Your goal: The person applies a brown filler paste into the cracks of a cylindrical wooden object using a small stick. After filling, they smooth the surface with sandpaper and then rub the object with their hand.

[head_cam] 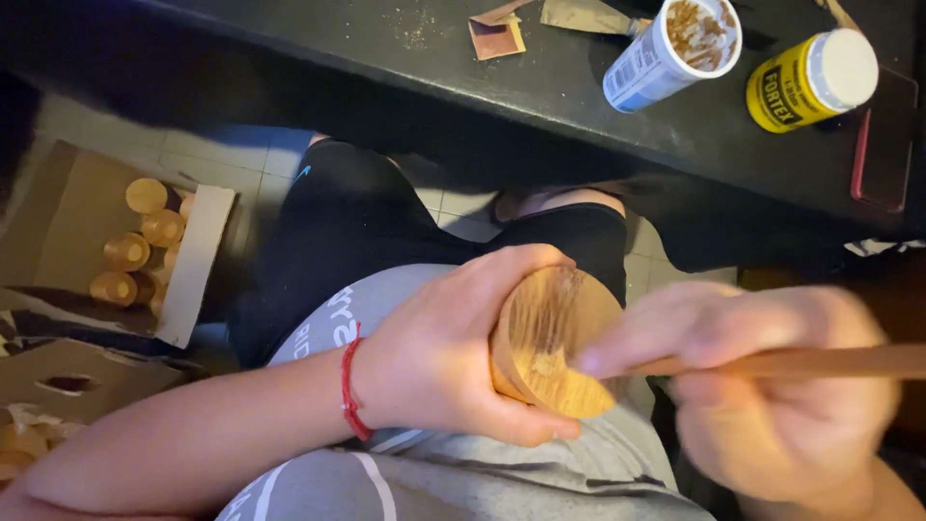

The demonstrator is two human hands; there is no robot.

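Note:
My left hand [439,352] grips a round wooden cup [552,340] in my lap, its open mouth turned toward my right hand. A red string bracelet sits on that wrist. My right hand [762,386], blurred by motion, holds a thin wooden stick [820,362] whose end reaches into the cup's mouth. Both hands are above my grey shirt and black shorts.
A dark table edge [540,106] runs across the top, with a white pot of brown powder [675,48], a yellow jar with a white lid [810,77], and sandpaper scraps [497,34]. A cardboard box with several similar wooden cups [135,251] sits on the tiled floor at left.

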